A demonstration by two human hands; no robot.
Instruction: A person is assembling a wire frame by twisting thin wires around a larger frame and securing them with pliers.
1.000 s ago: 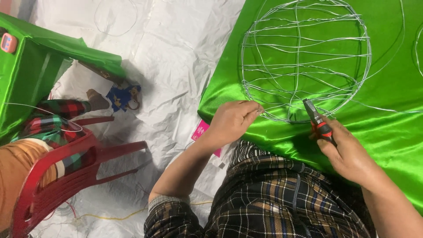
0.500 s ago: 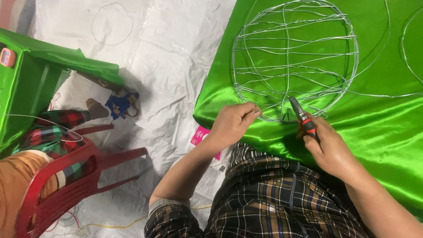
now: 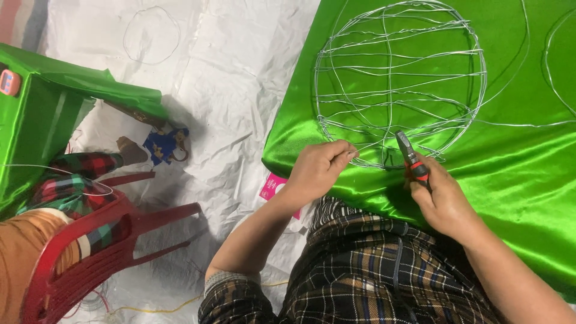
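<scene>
On the shiny green satin cloth (image 3: pixel 516 180) covering the work surface, a round domed frame of thin silver wire (image 3: pixel 399 84) is lying at twelve o'clock from both hands; its lower rim is running just beyond the knuckles. Compared with the views half a second and a second earlier, the pair of small red-handled pliers (image 3: pixel 411 157) is sitting closer to the rim, its dark nose now reaching the lowest strands at roughly six o'clock on the frame; judged from this, the work at that joint is being continued rather than finished. The right hand (image 3: pixel 447 204) is wrapping its fingers around the red handles, pressed together in a closed grip; the left hand (image 3: pixel 318 168) is curling at nine o'clock from the pliers, thumb and forefinger (image 3: pixel 348 155) pinching what appears to be a fine wire end at the rim, though the strand itself is too thin to confirm. At eight o'clock from the hands, a red plastic chair (image 3: pixel 90 252) is standing on crumpled white sheeting (image 3: pixel 228 90); a loose wire ring (image 3: pixel 151 35) is lying at the far upper left.
</scene>
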